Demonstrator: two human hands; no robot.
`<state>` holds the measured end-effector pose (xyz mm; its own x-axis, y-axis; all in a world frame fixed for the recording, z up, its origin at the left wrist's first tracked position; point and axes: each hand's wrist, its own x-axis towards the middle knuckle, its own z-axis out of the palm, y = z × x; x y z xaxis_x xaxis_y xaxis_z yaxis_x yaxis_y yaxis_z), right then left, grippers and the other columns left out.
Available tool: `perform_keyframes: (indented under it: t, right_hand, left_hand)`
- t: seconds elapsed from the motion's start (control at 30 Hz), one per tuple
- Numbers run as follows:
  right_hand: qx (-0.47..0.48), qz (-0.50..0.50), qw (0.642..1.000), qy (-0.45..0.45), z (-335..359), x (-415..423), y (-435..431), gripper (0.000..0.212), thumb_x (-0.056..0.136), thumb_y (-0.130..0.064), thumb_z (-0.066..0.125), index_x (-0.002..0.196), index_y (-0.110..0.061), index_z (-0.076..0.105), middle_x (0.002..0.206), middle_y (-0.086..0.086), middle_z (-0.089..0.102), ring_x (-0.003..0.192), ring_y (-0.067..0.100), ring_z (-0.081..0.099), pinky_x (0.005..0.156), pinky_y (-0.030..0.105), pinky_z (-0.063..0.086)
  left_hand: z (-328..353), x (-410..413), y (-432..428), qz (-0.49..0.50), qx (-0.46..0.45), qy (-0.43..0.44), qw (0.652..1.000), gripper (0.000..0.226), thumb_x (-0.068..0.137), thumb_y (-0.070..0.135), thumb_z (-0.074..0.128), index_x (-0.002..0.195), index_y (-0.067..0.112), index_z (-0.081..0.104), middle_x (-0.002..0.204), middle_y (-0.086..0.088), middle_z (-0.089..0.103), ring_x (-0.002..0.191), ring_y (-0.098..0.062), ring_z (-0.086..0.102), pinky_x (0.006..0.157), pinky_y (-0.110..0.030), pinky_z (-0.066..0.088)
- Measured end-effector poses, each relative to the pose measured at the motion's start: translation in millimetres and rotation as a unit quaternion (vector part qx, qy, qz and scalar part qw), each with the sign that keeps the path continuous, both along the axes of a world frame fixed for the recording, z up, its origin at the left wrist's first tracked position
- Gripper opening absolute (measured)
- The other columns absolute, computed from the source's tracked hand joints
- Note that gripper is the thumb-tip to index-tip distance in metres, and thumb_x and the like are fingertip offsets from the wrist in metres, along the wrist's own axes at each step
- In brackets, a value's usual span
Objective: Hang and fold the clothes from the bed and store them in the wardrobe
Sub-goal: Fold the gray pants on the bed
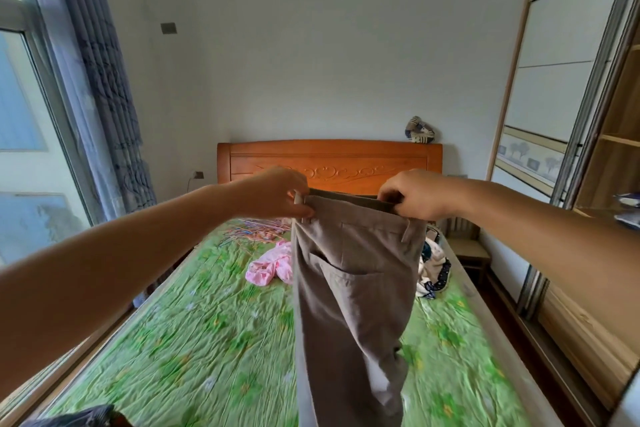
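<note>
Grey-brown trousers (349,288) hang in the air over the bed (194,329), held up by the waistband. My left hand (277,192) pinches the left end of the waistband. At the right end, my right hand (414,194) grips the band with curled fingers. The legs drop straight down toward the frame's bottom edge. On the green sheet behind lie a pink garment (272,267), a white and dark patterned garment (433,270) partly hidden by the trousers, and a bundle of thin coloured hangers (252,230).
A wooden headboard (329,161) stands at the far wall. The wardrobe (585,156) with a sliding door and open wooden shelves lines the right side. A window and curtain (104,97) fill the left. A dark garment (79,418) lies at the bottom left.
</note>
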<state>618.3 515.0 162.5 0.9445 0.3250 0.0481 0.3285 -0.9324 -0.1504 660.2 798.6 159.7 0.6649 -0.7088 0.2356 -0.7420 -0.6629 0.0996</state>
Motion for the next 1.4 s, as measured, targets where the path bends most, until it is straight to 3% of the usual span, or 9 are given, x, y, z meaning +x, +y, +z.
perform_keyframes:
  t: [0.1,0.23,0.53,0.77,0.87,0.97,1.07,1.3,1.4]
  right_hand:
    - [0.037,0.003,0.998,0.043,7,-3,-5,0.021,0.093,-0.019,0.064,0.11,-0.032,0.066,0.109,-0.011,0.066,0.102,0.016,0.062,0.09,0.041,0.054]
    - [0.049,0.035,0.996,0.073,-2,-9,3,0.022,0.091,-0.027,0.068,0.112,-0.034,0.064,0.106,-0.012,0.067,0.097,0.011,0.065,0.089,0.037,0.055]
    - [0.135,0.006,0.982,-0.133,50,-4,-3,0.03,0.093,-0.002,0.051,0.093,-0.025,0.071,0.095,-0.005,0.068,0.095,0.016,0.062,0.086,0.039,0.05]
    - [0.243,0.009,0.945,-0.218,105,-11,-5,0.038,0.098,-0.008,0.042,0.076,-0.021,0.071,0.076,-0.006,0.067,0.07,0.004,0.057,0.072,0.034,0.044]
    - [0.278,0.024,0.943,-0.179,99,-18,-10,0.039,0.105,-0.032,0.047,0.078,-0.015,0.069,0.072,-0.006,0.064,0.072,0.009,0.059,0.079,0.04,0.048]
    - [0.213,0.024,0.955,-0.203,90,-18,-12,0.049,0.086,-0.059,0.064,0.087,-0.011,0.064,0.091,0.0,0.056,0.08,0.012,0.054,0.075,0.03,0.042]
    - [0.242,0.018,0.946,-0.214,83,-19,-9,0.03,0.081,-0.04,0.081,0.085,-0.016,0.063,0.107,-0.003,0.05,0.094,0.008,0.051,0.078,0.017,0.039]
    - [0.377,0.022,0.904,-0.2,78,-20,7,0.025,0.082,-0.015,0.083,0.09,-0.018,0.059,0.061,-0.014,0.062,0.058,-0.002,0.057,0.061,0.023,0.044]
    - [0.427,0.041,0.881,-0.198,77,-22,21,0.039,0.084,-0.011,0.08,0.107,-0.024,0.051,0.073,0.009,0.069,0.066,0.022,0.066,0.066,0.038,0.053]
  left_hand:
    - [14,1,2,-0.003,-0.039,-0.03,0.999,0.021,0.087,0.025,0.076,0.078,0.007,0.07,0.088,-0.001,0.066,0.085,-0.02,0.064,0.086,-0.046,0.054]
    - [26,2,5,-0.011,-0.062,-0.043,0.997,0.02,0.087,0.027,0.076,0.072,0.022,0.064,0.083,0.005,0.062,0.08,-0.016,0.062,0.082,-0.045,0.053]
    - [80,-2,29,-0.005,-0.021,-0.091,0.996,0.033,0.089,0.046,0.067,0.086,0.014,0.074,0.089,0.01,0.065,0.082,-0.004,0.063,0.085,-0.034,0.056]
    - [122,5,28,0.011,-0.175,-0.128,0.976,0.024,0.089,0.028,0.075,0.095,0.005,0.075,0.087,-0.001,0.068,0.083,-0.015,0.067,0.087,-0.046,0.057]
    - [116,4,24,-0.003,-0.22,-0.108,0.969,0.02,0.087,0.018,0.076,0.092,-0.001,0.073,0.085,-0.008,0.068,0.082,-0.02,0.066,0.086,-0.048,0.056]
    - [114,2,21,-0.015,-0.222,-0.098,0.97,0.018,0.088,0.018,0.076,0.095,0.002,0.075,0.088,-0.004,0.067,0.084,-0.019,0.067,0.087,-0.045,0.056]
    - [116,-3,24,-0.018,-0.216,-0.072,0.974,0.019,0.086,0.024,0.077,0.095,0.008,0.075,0.091,-0.001,0.068,0.087,-0.015,0.067,0.089,-0.039,0.057]
    - [106,-4,34,-0.008,-0.279,0.004,0.96,0.044,0.077,0.003,0.082,0.107,0.02,0.055,0.115,-0.001,0.058,0.074,-0.025,0.068,0.077,-0.052,0.058]
    - [117,-4,43,0.002,-0.199,-0.042,0.979,0.061,0.083,0.013,0.079,0.131,0.036,0.05,0.126,0.004,0.054,0.08,-0.008,0.065,0.083,-0.046,0.06]
